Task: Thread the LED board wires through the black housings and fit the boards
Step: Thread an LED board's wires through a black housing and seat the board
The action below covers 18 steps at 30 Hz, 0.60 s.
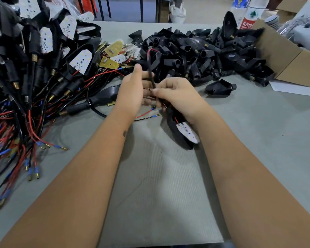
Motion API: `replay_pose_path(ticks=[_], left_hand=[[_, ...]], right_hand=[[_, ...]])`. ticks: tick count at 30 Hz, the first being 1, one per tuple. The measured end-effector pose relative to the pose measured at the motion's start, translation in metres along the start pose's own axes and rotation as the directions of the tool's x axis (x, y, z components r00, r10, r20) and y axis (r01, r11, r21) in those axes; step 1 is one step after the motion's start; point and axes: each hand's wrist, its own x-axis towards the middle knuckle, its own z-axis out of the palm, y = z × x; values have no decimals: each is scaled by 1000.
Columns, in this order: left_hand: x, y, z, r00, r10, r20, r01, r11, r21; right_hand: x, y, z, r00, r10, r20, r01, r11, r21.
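My left hand (132,88) and my right hand (177,95) meet at the table's middle, both pinching a black sleeved wire bundle (151,76) that rises up and loops over with a red wire at its top. Below my right wrist hangs a black housing (175,129) with a white LED board (187,132) in its mouth, a red wire running into it. A loose red and black wire end (147,114) with a blue and brass terminal lies beneath my hands. What my fingertips grip exactly is partly hidden.
A heap of finished housings with boards and red and black wires (34,77) fills the left. Empty black housings (204,51) pile at the back right beside a cardboard box (293,58). Loose LED boards (115,54) lie at back centre. One housing (220,87) lies alone.
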Motion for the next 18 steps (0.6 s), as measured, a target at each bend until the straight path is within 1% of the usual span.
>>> replay_pose_path(ticks=[2,5,8,10,12,15,17,18], left_hand=[[1,2,-6,999,-48,-4,46,983,-179],[4,2,-15,998,-66,-23,55,941,-333],[8,1,-17,996,-69,-53,43,918,-393],[11,1,-18,996,-39,-80,2,907,-422],[12,2,-21,992,-2,-123,-59,868,-493],[15,3,-21,984,2,-180,-108,806,-582],[17,2,-18,979,-11,-203,-115,790,-602],[19,1,-17,978,-17,-208,-112,799,-591]], right_hand=[[-2,-1,0,999,7,49,-3,998,-66],[-5,-3,-1,995,4,102,9,993,-121],[-6,-4,-3,985,11,170,18,986,-168],[-6,-5,-4,978,27,208,11,984,-180],[-7,-6,-5,973,47,227,1,978,-208],[-8,-7,-8,957,78,280,-26,983,-184],[-9,-9,-10,935,95,343,-31,981,-189],[-9,-9,-11,923,106,369,-35,980,-194]])
